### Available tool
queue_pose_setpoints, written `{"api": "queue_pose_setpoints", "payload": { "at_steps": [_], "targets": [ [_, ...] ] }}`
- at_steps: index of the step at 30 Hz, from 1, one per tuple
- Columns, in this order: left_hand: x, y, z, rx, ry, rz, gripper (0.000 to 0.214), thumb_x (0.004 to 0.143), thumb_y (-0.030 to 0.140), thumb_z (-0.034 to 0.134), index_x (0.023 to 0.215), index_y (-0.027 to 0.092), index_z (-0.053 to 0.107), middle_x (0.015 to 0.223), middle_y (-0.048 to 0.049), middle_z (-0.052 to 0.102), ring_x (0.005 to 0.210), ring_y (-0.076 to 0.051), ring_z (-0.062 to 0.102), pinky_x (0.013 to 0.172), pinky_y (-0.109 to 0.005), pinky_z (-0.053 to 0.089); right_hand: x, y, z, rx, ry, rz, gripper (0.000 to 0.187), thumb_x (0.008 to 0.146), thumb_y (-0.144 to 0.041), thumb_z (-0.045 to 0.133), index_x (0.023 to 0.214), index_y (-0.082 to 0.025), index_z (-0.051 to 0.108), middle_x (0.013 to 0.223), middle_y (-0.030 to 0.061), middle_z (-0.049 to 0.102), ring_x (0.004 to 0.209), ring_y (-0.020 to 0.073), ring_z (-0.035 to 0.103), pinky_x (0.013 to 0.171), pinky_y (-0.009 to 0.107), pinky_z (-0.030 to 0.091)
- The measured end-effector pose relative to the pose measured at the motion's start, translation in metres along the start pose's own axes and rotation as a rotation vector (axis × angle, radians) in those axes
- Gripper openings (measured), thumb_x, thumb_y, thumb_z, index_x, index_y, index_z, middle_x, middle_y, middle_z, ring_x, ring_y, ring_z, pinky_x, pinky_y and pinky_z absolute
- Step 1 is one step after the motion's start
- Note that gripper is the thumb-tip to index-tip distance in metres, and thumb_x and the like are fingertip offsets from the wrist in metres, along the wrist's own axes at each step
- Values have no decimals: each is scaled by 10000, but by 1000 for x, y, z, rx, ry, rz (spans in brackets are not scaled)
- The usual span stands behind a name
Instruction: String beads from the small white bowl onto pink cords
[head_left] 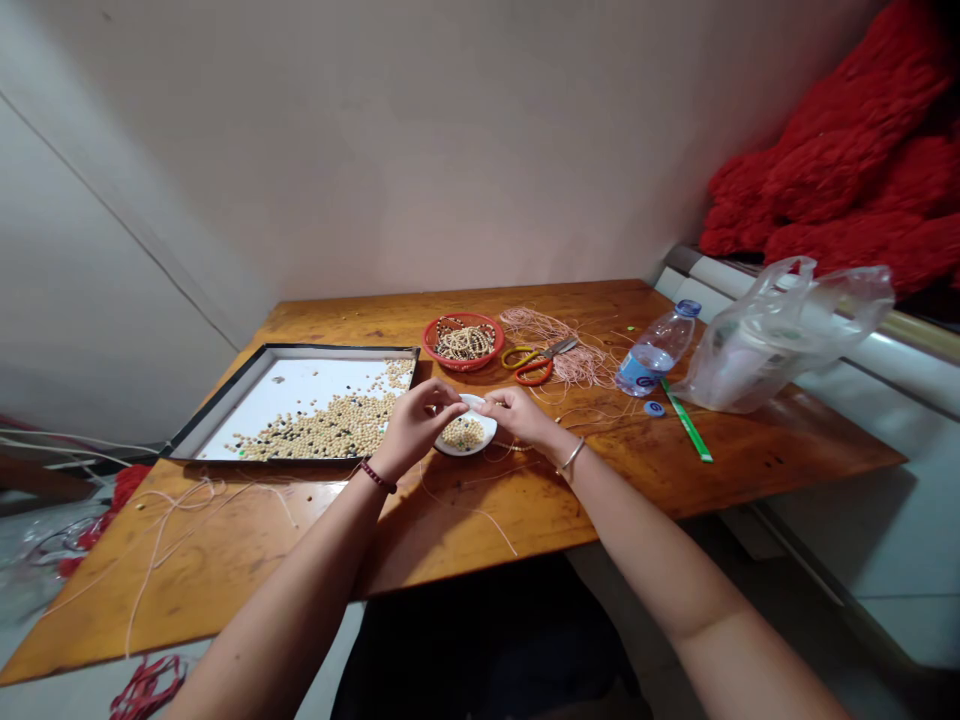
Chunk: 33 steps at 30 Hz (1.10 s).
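Observation:
My left hand and my right hand meet above a small white plate, their fingertips pinched close together near its far rim. Whatever lies between the fingers is too small to tell. Pale round beads lie in the plate. To the left of my left hand stands a black-edged tray with a white base, holding many pale and dark beads. A dark beaded bracelet circles my left wrist, and a silver bangle circles my right.
The wooden table carries a red basket of bead strings, orange-handled scissors, pale cord, a plastic bottle, a green ruler and a plastic bag. Red fabric is piled at right.

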<state>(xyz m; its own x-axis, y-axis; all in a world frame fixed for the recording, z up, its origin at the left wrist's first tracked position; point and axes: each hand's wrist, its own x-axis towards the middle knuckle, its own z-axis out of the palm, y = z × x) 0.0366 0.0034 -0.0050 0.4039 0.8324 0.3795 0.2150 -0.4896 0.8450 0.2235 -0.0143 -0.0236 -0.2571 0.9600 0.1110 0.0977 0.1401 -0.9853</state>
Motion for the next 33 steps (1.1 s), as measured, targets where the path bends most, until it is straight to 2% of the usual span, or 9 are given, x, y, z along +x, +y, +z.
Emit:
{"api": "queue_pose_setpoints", "payload": {
  "at_steps": [3, 6, 10, 14, 19, 23, 26, 30, 33],
  "targets": [
    [0, 3, 1, 28, -8, 6, 235, 785, 380, 675, 779, 160, 594, 737, -44, 656, 666, -129, 612, 573, -224, 474, 1, 4, 0, -55, 26, -42, 458, 735, -550, 601, 546, -157, 460, 555, -33, 420, 526, 75, 357, 491, 210, 276],
    [-1, 4, 2, 70, 37, 19, 262, 791, 410, 663, 774, 160, 589, 712, -29, 639, 628, -115, 579, 543, -210, 443, 1, 4, 1, -90, 52, -74, 448, 751, -543, 584, 556, -156, 472, 563, -33, 422, 536, 79, 365, 507, 213, 291],
    [-2, 3, 3, 261, 74, 69, 241, 820, 407, 633, 772, 171, 613, 679, -2, 623, 590, -102, 532, 537, -208, 405, 2, 2, 3, -130, 96, -84, 446, 750, -545, 559, 540, -170, 440, 551, -35, 390, 535, 83, 344, 504, 221, 283],
    [-2, 0, 3, 415, 69, 166, 197, 843, 374, 617, 792, 187, 653, 693, -6, 646, 606, -113, 543, 595, -231, 426, 4, 3, 6, -122, 117, -70, 416, 739, -541, 535, 559, -180, 435, 561, -30, 396, 542, 93, 352, 503, 231, 280],
    [-5, -1, 6, 518, 11, 284, 147, 889, 292, 560, 910, 212, 681, 853, -39, 677, 755, -154, 585, 704, -272, 454, 4, 5, 8, -100, 93, -78, 394, 808, -498, 431, 562, -190, 428, 566, -18, 421, 559, 106, 379, 545, 246, 319],
    [-7, 4, 7, 678, -4, 329, 153, 896, 260, 537, 881, 227, 686, 851, -48, 659, 819, -189, 563, 748, -309, 442, 0, 7, 10, -52, 58, -42, 390, 861, -479, 360, 624, -190, 470, 613, -4, 463, 580, 114, 404, 553, 248, 338],
    [-8, 9, 5, 756, -20, 356, 179, 900, 255, 525, 818, 232, 682, 833, -45, 650, 819, -193, 546, 749, -313, 431, -3, 9, 12, -127, 59, -54, 391, 891, -488, 355, 676, -193, 493, 616, -3, 461, 588, 122, 408, 546, 253, 333],
    [-8, 11, 3, 880, -12, 420, 186, 913, 290, 508, 859, 224, 672, 844, -49, 647, 838, -200, 527, 703, -304, 421, -7, 8, 10, -223, 32, -116, 439, 943, -487, 286, 730, -193, 533, 594, -4, 444, 565, 128, 402, 550, 265, 332],
    [-8, 11, 2, 950, -27, 448, 199, 923, 303, 488, 850, 213, 650, 854, -47, 646, 854, -205, 518, 712, -306, 423, -9, 4, 9, -234, -7, -154, 442, 956, -481, 281, 860, -190, 599, 648, 10, 515, 609, 140, 459, 593, 266, 375]
  ]
}}
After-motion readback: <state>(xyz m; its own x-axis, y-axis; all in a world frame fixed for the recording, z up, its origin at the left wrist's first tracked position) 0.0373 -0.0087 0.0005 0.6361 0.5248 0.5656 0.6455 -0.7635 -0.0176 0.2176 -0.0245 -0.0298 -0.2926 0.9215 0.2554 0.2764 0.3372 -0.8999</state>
